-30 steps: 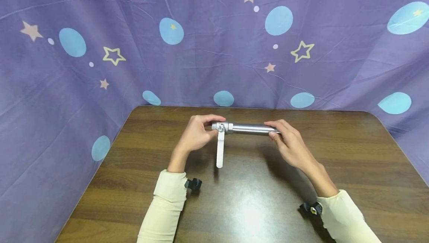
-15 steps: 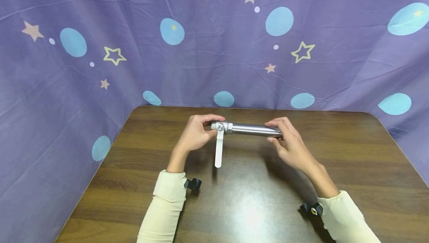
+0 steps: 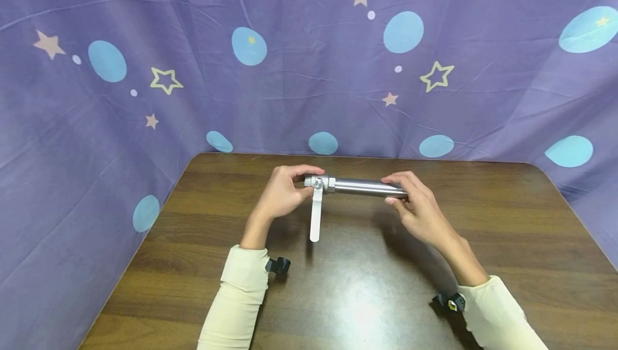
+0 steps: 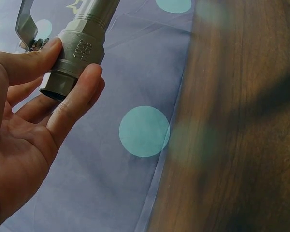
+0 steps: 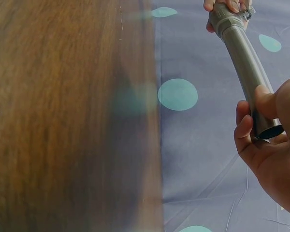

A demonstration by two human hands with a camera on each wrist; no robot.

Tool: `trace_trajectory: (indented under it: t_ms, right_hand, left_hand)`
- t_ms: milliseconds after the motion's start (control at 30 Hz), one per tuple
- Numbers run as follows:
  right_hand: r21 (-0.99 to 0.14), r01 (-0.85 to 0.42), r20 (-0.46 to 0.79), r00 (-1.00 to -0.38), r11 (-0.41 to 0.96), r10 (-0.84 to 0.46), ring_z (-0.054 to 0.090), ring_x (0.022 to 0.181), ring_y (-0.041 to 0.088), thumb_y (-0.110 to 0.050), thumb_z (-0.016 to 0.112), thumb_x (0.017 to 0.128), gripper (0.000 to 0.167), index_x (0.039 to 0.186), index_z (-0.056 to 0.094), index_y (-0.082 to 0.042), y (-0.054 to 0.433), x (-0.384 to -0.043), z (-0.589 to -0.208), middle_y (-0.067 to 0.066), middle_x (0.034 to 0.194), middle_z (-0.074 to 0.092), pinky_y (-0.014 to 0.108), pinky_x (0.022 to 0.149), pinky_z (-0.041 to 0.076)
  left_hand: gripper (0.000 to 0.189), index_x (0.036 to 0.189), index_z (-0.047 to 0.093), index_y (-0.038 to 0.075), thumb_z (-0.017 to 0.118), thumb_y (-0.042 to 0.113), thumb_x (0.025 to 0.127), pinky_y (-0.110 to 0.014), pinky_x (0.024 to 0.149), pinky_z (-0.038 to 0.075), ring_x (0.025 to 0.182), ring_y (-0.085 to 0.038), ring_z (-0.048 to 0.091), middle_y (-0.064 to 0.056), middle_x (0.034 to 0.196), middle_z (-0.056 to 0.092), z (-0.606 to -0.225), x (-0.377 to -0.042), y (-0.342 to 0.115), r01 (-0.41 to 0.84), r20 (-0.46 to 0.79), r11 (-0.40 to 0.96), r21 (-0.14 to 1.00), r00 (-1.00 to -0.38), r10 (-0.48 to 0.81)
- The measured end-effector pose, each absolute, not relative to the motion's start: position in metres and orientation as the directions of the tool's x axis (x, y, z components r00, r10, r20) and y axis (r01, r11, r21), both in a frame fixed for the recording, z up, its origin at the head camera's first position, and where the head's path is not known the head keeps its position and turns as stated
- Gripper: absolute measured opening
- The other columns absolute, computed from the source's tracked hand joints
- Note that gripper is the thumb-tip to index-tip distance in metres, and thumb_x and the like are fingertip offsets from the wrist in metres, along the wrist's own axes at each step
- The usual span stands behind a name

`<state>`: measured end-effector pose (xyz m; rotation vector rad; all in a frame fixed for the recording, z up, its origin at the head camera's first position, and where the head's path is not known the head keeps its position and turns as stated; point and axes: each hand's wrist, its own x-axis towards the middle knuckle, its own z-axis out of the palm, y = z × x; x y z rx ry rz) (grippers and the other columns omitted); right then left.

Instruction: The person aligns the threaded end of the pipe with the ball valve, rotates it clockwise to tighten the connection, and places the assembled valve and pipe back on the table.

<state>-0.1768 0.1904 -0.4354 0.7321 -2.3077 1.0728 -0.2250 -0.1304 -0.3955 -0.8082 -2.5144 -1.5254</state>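
Held level above the table is a silver ball valve joined to a shiny metal pipe. My left hand grips the valve body between thumb and fingers, and raised lettering shows on the valve body in the left wrist view. A pale lever handle hangs from the valve toward me. The pipe's far right end is pinched by my right hand. In the right wrist view, the pipe's open end shows past the thumb.
A brown wooden table spreads beneath both hands. Behind and to the left hangs a purple curtain with stars and blue ovals, meeting the table's back edge. Black wrist straps show at the cuffs.
My right hand's fingers have shifted slightly on the pipe, and the lever has swung a touch to the left. The left hand keeps its hold on the valve.
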Motion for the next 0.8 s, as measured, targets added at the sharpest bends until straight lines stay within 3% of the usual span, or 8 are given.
trace_trajectory:
  t_ms: [133, 433, 800]
  right_hand:
    - [-0.533, -0.646, 0.624, -0.736, 0.547, -0.262, 0.056, 0.091, 0.007, 0.011, 0.079, 0.088, 0.042, 0.128, 0.069, 0.001, 0.1902, -0.1774, -0.4353, 0.009, 0.12, 0.07, 0.008, 0.075, 0.046]
    - [-0.535, -0.628, 0.605, -0.752, 0.565, -0.263, 0.061, 0.091, 0.007, 0.005, 0.074, 0.095, 0.039, 0.132, 0.07, -0.002, 0.1919, -0.1785, -0.4365, 0.008, 0.117, 0.073, 0.009, 0.08, 0.047]
    - [-0.551, -0.606, 0.562, -0.778, 0.574, -0.282, 0.062, 0.075, 0.005, 0.002, 0.068, 0.1, 0.035, 0.135, 0.069, -0.005, 0.1929, -0.1781, -0.4364, -0.001, 0.09, 0.066, 0.014, 0.072, 0.045]
  left_hand:
    - [0.042, 0.12, 0.08, 0.003, 0.07, -0.011, 0.082, -0.023, 0.074, 0.058, 0.089, -0.016, 0.072, -0.014, 0.109, 0.082, -0.396, -0.2252, -0.1304, 0.485, 0.342, 0.361, 0.797, -0.854, 0.392]
    - [0.041, 0.12, 0.08, 0.002, 0.07, -0.01, 0.082, -0.039, 0.075, 0.062, 0.089, -0.017, 0.072, -0.013, 0.109, 0.082, -0.3967, -0.226, -0.1299, 0.494, 0.347, 0.368, 0.788, -0.85, 0.397]
    - [0.04, 0.119, 0.081, 0.003, 0.071, -0.009, 0.082, -0.022, 0.074, 0.058, 0.09, -0.017, 0.073, -0.012, 0.107, 0.083, -0.3955, -0.2242, -0.1293, 0.497, 0.348, 0.38, 0.78, -0.849, 0.398]
